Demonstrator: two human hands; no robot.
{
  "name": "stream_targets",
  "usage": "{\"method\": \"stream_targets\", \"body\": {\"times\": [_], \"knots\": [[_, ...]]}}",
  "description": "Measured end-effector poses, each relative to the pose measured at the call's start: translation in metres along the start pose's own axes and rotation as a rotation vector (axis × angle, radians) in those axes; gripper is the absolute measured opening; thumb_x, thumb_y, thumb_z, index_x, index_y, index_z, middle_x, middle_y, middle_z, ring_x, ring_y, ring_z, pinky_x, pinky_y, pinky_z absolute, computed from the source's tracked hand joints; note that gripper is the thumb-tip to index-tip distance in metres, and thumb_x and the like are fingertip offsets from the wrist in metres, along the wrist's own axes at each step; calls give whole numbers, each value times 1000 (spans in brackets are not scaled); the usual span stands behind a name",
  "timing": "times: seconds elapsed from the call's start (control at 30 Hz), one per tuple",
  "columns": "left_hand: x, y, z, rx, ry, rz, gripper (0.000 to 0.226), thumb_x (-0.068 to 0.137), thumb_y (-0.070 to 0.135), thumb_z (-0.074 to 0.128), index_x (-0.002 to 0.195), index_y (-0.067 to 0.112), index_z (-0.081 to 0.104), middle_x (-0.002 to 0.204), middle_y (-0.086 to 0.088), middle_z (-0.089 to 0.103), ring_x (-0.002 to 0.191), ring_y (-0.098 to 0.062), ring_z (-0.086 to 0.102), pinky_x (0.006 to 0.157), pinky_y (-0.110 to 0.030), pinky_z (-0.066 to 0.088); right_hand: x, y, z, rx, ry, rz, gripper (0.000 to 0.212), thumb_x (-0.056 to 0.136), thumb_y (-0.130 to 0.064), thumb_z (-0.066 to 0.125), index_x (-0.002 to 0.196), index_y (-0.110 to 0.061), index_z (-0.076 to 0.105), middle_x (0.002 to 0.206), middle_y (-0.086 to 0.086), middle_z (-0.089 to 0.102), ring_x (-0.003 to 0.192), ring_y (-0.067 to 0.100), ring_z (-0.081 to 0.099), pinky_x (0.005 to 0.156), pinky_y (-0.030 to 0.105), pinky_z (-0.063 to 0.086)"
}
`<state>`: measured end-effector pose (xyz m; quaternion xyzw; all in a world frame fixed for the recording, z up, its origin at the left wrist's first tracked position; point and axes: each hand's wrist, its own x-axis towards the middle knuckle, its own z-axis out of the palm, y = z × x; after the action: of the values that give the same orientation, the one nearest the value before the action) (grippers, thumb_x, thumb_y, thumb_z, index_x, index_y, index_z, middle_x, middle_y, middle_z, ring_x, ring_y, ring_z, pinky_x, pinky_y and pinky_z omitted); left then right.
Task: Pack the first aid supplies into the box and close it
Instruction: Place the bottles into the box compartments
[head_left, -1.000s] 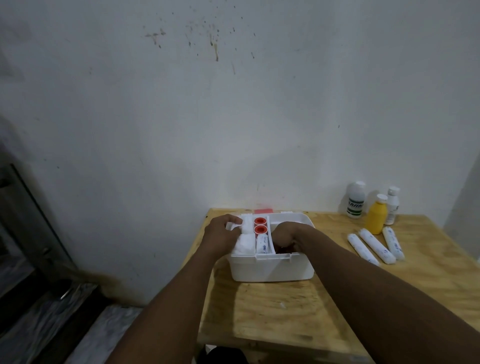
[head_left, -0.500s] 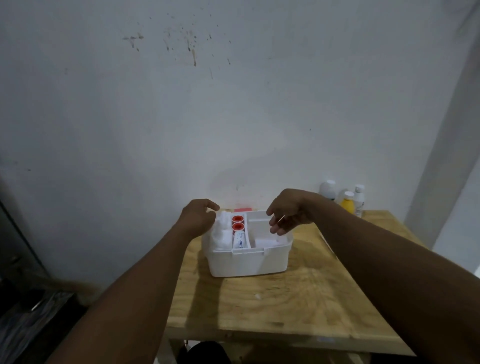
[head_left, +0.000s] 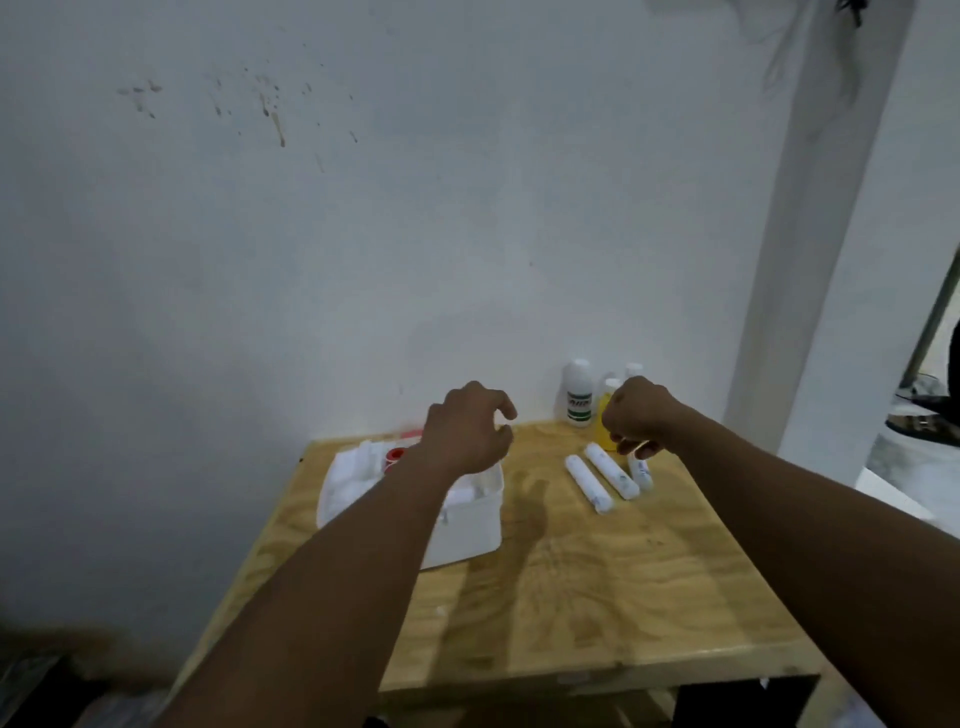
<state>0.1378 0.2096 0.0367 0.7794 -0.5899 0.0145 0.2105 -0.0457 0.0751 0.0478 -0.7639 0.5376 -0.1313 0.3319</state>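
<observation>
The open white first aid box (head_left: 470, 525) sits at the table's back left, with white gauze (head_left: 353, 470) and a red-capped item (head_left: 396, 455) inside. My left hand (head_left: 467, 428) hovers over its right side, fingers curled apart and holding nothing. My right hand (head_left: 639, 415) hangs with fingers loosely bent just above three white wrapped bandage rolls (head_left: 608, 475) lying on the wood. It hides part of a yellow bottle (head_left: 607, 423). A white bottle with a green label (head_left: 577, 395) and a smaller white bottle (head_left: 634, 370) stand by the wall.
The wooden table (head_left: 597, 597) stands against a stained white wall (head_left: 363, 234). A white pillar (head_left: 810, 260) rises at the right. Bare wood lies in front of the box and the rolls.
Both hands have left the box; the right hand has swung right to above the bandage rolls. The view has turned right, so the box now appears further left.
</observation>
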Motion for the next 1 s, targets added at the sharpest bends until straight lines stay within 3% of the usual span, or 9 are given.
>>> {"method": "stream_targets", "body": {"times": [0.1,0.23,0.37,0.63,0.77,0.87,1.0], "knots": [[8,33,25,114,-72,128,29,87,33,64,116,33,66,121,-1,60,114,-24,57,96,-41,45,3,26,4,-135,12,-23,24,81,-9,49,92,4,67,80,20,73,68,30,74,54,38,62],[9,62,67,197,-237,235,36,89,26,64,125,30,62,127,-3,58,116,-26,55,91,-39,45,9,58,21,-333,9,-166,29,83,-20,60,101,0,72,101,16,71,90,31,68,77,39,57],[5,70,99,176,-325,273,30,96,29,57,126,25,62,127,-5,58,113,-26,55,80,-36,42,12,78,39,-342,43,-234,32,89,-36,59,99,-8,73,105,11,66,95,27,64,74,30,46],[7,52,121,396,-187,333,31,92,25,63,122,26,60,122,-9,53,110,-27,53,83,-41,46,21,91,57,-385,99,-259,21,89,-33,59,107,-23,58,127,15,57,102,27,61,73,31,42],[9,47,116,401,-140,354,31,92,29,61,122,23,58,124,-9,52,112,-27,51,83,-41,46,23,90,52,-330,107,-282,23,85,-34,62,106,-24,62,110,8,64,95,23,60,71,30,42],[14,50,91,253,-53,301,33,91,39,60,118,21,60,112,-4,59,102,-26,59,80,-40,52,25,78,38,-180,187,-310,23,82,-33,65,102,-21,66,104,8,67,89,23,61,70,30,46],[23,42,30,-62,120,125,26,81,48,61,95,26,65,94,3,70,88,-21,66,75,-39,56,23,41,14,-21,336,-410,20,80,-26,65,97,-18,69,95,5,68,81,21,60,70,29,46]]}}
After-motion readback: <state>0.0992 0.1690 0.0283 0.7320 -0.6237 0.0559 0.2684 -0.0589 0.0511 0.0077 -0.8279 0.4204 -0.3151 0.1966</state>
